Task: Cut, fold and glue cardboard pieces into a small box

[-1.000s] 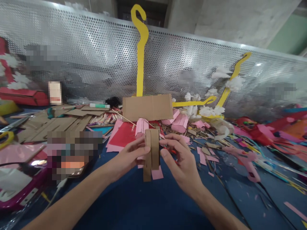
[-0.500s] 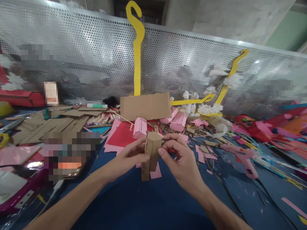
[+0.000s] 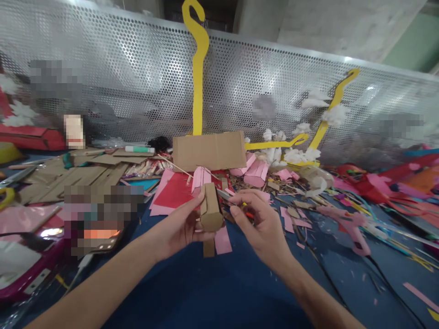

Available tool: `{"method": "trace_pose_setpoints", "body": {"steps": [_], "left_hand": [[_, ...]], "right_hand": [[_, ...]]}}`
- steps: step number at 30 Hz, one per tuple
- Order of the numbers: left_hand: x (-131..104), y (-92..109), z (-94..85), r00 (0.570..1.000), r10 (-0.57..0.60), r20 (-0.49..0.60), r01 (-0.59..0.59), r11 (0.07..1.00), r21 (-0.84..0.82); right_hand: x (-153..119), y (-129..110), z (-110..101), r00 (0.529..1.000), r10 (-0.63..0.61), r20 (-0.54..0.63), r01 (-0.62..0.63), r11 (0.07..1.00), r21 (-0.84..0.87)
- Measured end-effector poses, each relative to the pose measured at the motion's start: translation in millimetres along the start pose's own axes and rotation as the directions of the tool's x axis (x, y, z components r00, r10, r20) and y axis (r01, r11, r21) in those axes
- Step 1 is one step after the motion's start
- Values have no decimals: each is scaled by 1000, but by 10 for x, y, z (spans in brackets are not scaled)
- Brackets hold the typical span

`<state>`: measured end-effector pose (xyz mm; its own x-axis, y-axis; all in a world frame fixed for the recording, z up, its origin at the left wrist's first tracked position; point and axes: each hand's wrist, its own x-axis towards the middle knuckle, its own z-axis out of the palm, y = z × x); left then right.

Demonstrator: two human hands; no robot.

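My left hand (image 3: 174,230) is closed around a small many-sided cardboard box (image 3: 211,208), its thumb on the upper side and fingers below. One flat end of the box is turned toward me. Just right of it, my right hand (image 3: 262,224) is closed on a craft knife (image 3: 225,194) whose grey blade points left at the box; red and yellow show between the fingers, and most of the handle is hidden. Below the box, a cardboard strip (image 3: 208,248) and a pink paper piece (image 3: 223,240) lie on the blue table (image 3: 192,292).
Behind the hands stand pink paper boxes (image 3: 256,173) and a cardboard panel (image 3: 209,151) under a yellow hook shape (image 3: 198,87). Red paper (image 3: 174,194) lies left of centre. A pink glue gun (image 3: 346,224) with a black cord is at right, cardboard sheets (image 3: 73,180) at left.
The cardboard box has been tipped from upright to lying, its end now facing me. My right hand has drawn slightly away from it, and the knife blade shows more plainly.
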<state>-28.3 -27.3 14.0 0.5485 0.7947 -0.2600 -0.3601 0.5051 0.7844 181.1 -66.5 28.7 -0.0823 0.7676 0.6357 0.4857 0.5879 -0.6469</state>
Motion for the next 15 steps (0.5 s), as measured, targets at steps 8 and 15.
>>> {"method": "trace_pose_setpoints", "body": {"steps": [8,15], "left_hand": [[-19,14,16,995,-78,-56,73,995,-74],[-19,-31,55,987,-136,-81,126,984,-122]], "right_hand": [[-39,-133,61,983,-172,59,175,984,-43],[-31,-155,88,990,-142,12,142,988,-55]]}}
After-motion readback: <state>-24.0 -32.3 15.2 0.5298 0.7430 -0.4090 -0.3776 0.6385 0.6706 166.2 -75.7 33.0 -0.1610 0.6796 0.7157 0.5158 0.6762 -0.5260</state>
